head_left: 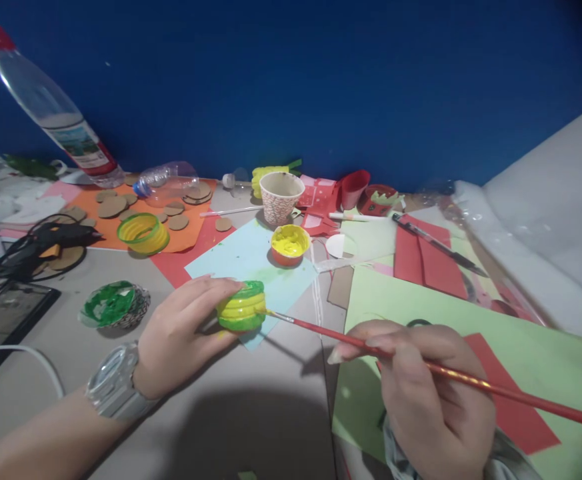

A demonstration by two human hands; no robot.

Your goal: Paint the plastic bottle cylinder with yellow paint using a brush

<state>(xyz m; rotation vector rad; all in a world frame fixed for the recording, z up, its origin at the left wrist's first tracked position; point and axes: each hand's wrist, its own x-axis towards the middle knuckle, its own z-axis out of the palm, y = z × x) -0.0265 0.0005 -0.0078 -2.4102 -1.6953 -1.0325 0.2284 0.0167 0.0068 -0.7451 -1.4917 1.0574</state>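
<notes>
My left hand (183,333), with a watch on its wrist, grips a ribbed ring (243,307) painted yellow in the middle and green along both edges. The fingers curl over its left side, and part of the ring is hidden by them. Between the thumb and fingers of my right hand (421,380) is a red paintbrush (321,330), whose yellow-stained bristles touch the ring's right side. Behind the ring, a small cup of yellow paint (291,243) stands on light blue paper (241,250). To the left of my left hand sits a cup of green paint (113,305).
A similar yellow-green ring (143,233) rests on orange paper (185,230) near cardboard discs (112,207). A patterned paper cup (281,197) stands behind the yellow paint. At left are a tall bottle (51,107) and black cables (35,243). Green paper (405,300) covers the right side.
</notes>
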